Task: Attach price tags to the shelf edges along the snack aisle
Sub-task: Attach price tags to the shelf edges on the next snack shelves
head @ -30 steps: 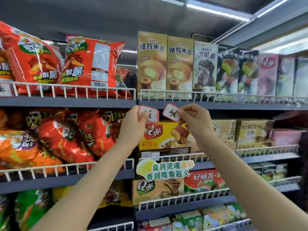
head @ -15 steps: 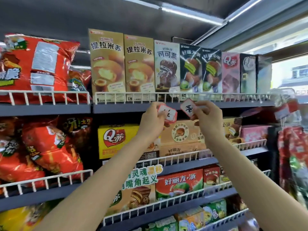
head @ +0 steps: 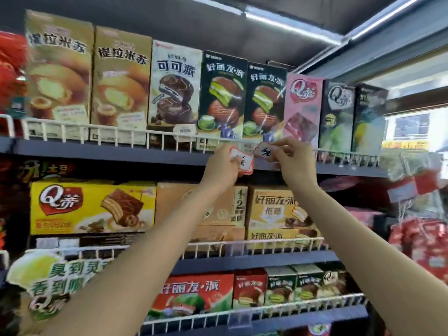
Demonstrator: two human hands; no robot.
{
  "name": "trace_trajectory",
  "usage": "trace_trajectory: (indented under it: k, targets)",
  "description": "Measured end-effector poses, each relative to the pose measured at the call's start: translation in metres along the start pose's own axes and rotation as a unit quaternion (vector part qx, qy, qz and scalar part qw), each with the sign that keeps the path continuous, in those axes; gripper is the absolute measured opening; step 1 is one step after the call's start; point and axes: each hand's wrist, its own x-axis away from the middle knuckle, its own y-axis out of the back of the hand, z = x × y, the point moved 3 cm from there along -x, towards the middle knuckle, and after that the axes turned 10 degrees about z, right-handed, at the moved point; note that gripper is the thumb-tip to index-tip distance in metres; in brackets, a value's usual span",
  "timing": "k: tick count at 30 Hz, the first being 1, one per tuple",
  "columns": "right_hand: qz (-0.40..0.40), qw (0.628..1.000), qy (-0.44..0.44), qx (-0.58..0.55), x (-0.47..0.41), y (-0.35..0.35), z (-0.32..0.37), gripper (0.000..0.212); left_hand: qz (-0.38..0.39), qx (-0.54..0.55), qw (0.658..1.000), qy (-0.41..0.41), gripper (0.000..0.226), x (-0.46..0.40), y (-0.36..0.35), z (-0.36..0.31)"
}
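Shifted rightward along the aisle since a moment ago: red crinkled snack bags (head: 11,76) now nearly out at the left margin, tan tiramisu cartons (head: 59,76) slid left, dark green-pie boxes (head: 224,98) and a pink carton (head: 303,107) now straight ahead. Raised higher too, both hands, from below the grey metal top shelf edge (head: 121,152) up to its level.

Left hand (head: 221,167): curled round a small stack of red-bordered white price tags (head: 242,162), thumb on the top one, held just under the white wire rail (head: 97,130).

Right hand (head: 294,161): pinching a single red-bordered white price tag with black handwriting (head: 264,151) between thumb and fingertips, tilted, close to the stack and overlapping the shelf edge below the green-pie boxes. Touching the edge or just in front of it: cannot tell.

Judged from this: next spot reached, one tag separated and ready, not yet fixed. Likely needed next: square the tag to the edge and press it on, stack kept clear.
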Motion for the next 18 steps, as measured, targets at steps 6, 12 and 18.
trace_trajectory:
  k: [6, 12, 18]
  targets:
    - [-0.011, 1.0, 0.023, -0.019, -0.021, 0.019, -0.018, 0.01, 0.001, 0.002, 1.0, 0.022, 0.034, -0.022, -0.023, -0.002]
    - [-0.03, 0.998, 0.029, -0.037, -0.029, 0.016, -0.028, 0.013, -0.065, 0.037, 0.994, 0.075, 0.027, -0.034, -0.027, -0.002]
    - [-0.014, 0.998, 0.03, -0.046, -0.04, 0.012, -0.03, 0.012, -0.142, 0.049, 0.985, 0.081, 0.03, -0.039, -0.018, 0.005]
